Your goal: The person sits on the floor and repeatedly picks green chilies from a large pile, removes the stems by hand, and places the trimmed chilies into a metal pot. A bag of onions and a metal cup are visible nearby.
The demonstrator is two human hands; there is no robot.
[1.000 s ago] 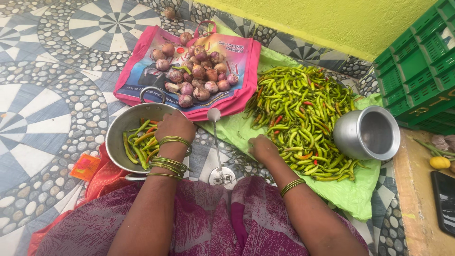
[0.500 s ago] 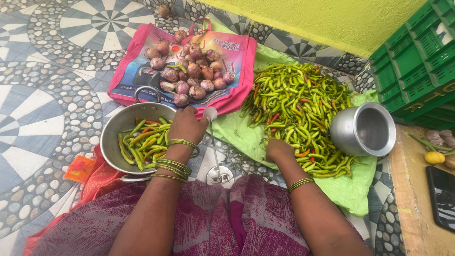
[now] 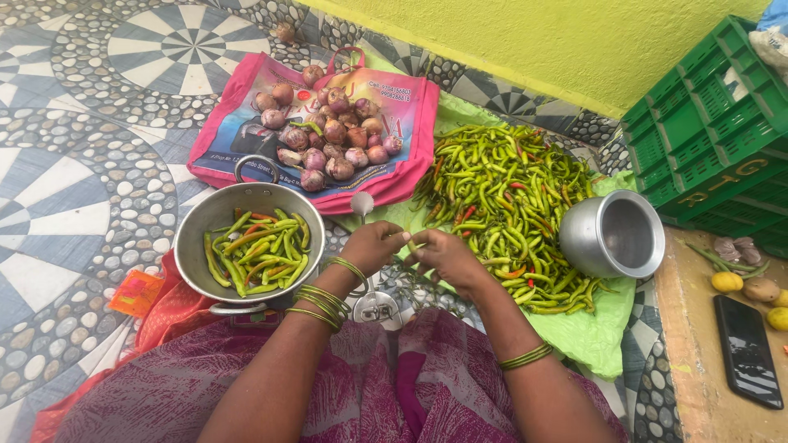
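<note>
Pinching one green chilli [image 3: 408,239] between left hand [image 3: 371,247] and right hand [image 3: 444,257], both closed on it, midway between chilli pile [image 3: 509,205] and steel pan [image 3: 246,246] so either is reachable.

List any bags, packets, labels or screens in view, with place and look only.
Flat pink printed carry bag: on the floor beyond the round steel pan, under a heap of onions.
Small orange packet: floor, left of the pan.
Dark rectangular phone: far right ledge, screen off.
Green plastic crate, gold markings: upper right.

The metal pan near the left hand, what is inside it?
The metal pan holds green chillies, a few of them orange-red. They cover most of its bottom, so anything under them is hidden. The left hand is beside the pan, not in it.
</note>
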